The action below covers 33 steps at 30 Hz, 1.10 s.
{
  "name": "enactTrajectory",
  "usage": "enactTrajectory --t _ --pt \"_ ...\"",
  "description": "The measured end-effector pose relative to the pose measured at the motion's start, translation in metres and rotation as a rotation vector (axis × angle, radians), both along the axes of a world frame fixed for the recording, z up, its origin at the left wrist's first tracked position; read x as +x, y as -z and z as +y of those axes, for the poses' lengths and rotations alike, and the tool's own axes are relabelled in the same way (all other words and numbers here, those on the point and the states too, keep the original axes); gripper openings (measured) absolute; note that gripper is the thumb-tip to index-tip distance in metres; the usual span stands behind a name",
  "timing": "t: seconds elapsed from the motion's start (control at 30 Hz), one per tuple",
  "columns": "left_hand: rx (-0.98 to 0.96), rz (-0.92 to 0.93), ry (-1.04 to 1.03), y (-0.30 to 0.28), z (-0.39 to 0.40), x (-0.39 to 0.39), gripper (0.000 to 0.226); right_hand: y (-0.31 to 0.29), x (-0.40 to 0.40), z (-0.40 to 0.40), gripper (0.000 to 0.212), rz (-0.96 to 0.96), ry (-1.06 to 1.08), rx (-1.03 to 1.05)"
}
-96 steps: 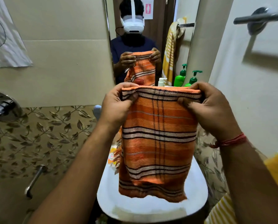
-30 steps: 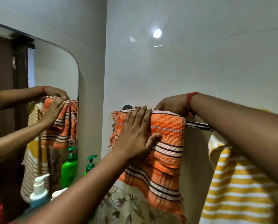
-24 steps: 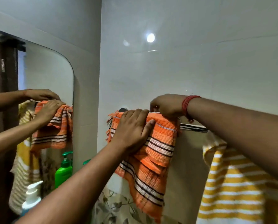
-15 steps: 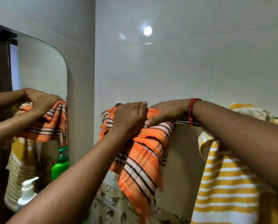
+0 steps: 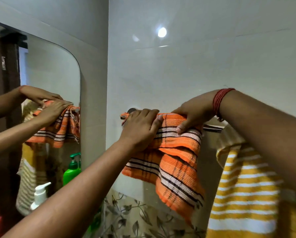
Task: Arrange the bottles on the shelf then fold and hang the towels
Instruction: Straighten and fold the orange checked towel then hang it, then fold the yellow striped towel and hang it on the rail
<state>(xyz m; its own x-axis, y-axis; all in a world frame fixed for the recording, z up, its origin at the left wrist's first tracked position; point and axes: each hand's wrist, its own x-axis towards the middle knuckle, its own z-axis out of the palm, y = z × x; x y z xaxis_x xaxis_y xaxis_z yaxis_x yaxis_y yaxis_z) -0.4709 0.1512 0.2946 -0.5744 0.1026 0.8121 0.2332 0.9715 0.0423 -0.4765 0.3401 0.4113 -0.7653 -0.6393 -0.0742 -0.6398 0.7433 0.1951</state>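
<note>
An orange towel point(image 5: 176, 162) with black and white stripes hangs bunched and uneven over the chrome towel rail point(image 5: 212, 127) on the white wall. My left hand point(image 5: 141, 127) lies on the towel's left part at the rail with fingers fairly straight, pressing it. My right hand point(image 5: 193, 114) pinches the towel's top edge at the rail between thumb and fingers. A yellow towel point(image 5: 247, 189) with white stripes hangs on the same rail to the right, partly behind my right forearm.
A mirror point(image 5: 40, 83) on the left reflects my arms, the towels, a green pump bottle point(image 5: 72, 170) and a white pump bottle point(image 5: 40, 194). Leaf-patterned tiles point(image 5: 140, 219) run below the towels. The rail's round mount point(image 5: 131, 110) sits just left of my left hand.
The view swung from the basin up to the wall rail. The orange towel went over the rail; in the last half second both hands spread it wider along the rail.
</note>
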Motion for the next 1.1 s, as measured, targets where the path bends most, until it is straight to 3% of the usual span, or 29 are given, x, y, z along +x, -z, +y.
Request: enactTrajectory --t 0.07,0.17,0.27,0.57,0.67,0.77,0.83,0.93,1.1 --pt "0.012 -0.001 -0.016 0.001 0.003 -0.004 0.068 0.018 0.011 -0.007 0.067 0.381 -0.094 -0.016" --pt "0.066 0.073 0.007 0.006 0.005 -0.010 0.059 0.063 0.015 -0.008 0.098 0.601 -0.128 -0.102" --pt "0.081 0.130 0.037 0.011 0.000 -0.014 0.051 0.079 0.004 0.001 0.108 0.789 -0.139 -0.112" --pt "0.114 0.019 -0.014 0.008 -0.024 -0.010 0.051 0.069 -0.003 0.020 0.102 0.652 -0.035 -0.181" --pt "0.223 -0.035 -0.004 0.007 -0.012 -0.002 0.048 0.064 0.009 0.017 0.096 0.609 0.020 -0.186" --pt "0.378 0.025 0.078 0.016 0.005 0.021 0.049 0.070 0.033 0.023 0.088 0.713 0.022 -0.218" --pt "0.458 0.116 0.182 0.028 0.022 0.043 0.054 0.081 0.055 0.035 0.079 0.804 -0.038 -0.388" --pt "0.474 0.191 0.349 0.050 0.059 0.077 0.054 0.113 0.088 0.063 0.055 0.928 -0.122 -0.805" --pt "0.395 0.098 0.679 0.080 0.127 0.102 0.049 0.170 0.111 0.116 0.035 1.092 0.086 -1.257"
